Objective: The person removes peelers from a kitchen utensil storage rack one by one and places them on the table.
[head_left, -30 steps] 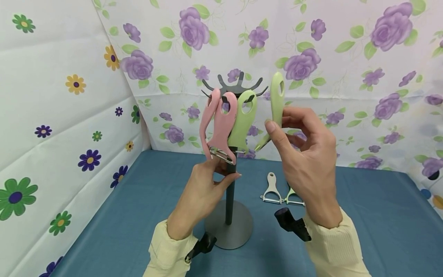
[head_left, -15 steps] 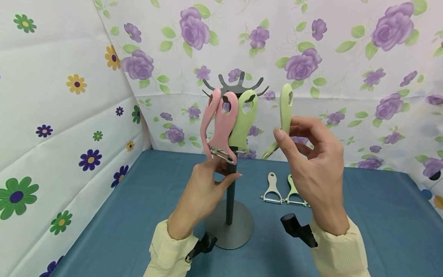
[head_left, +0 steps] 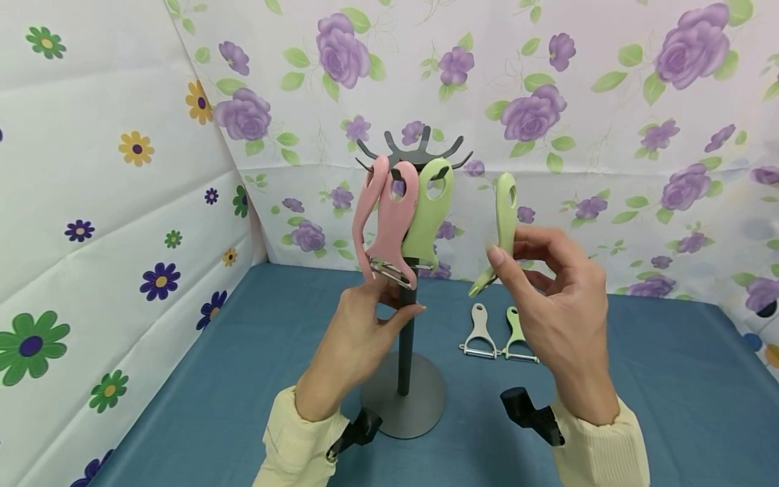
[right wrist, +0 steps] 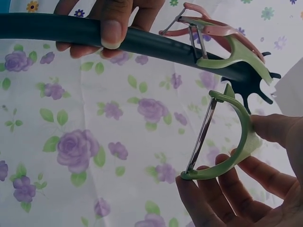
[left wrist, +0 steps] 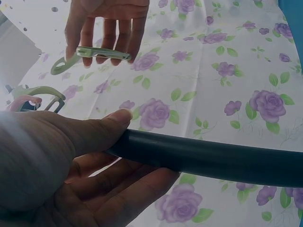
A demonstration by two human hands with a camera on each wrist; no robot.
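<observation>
A dark rack with curved hooks stands upright on a round base. Two pink peelers and a green peeler hang from its hooks. My left hand grips the pole just below them; in the left wrist view thumb and fingers close round the pole. Right of the rack, my right hand pinches another green peeler in the air, its loop end up. The right wrist view shows this peeler between thumb and fingers, apart from the rack.
A white peeler and a green peeler lie on the blue tablecloth, right of the rack and behind my right forearm camera. Flowered cloth hangs behind and at the left.
My right hand has moved right and down, carrying the green peeler away from the rack. The green peeler on the table shows more fully. My left hand has stayed on the pole.
</observation>
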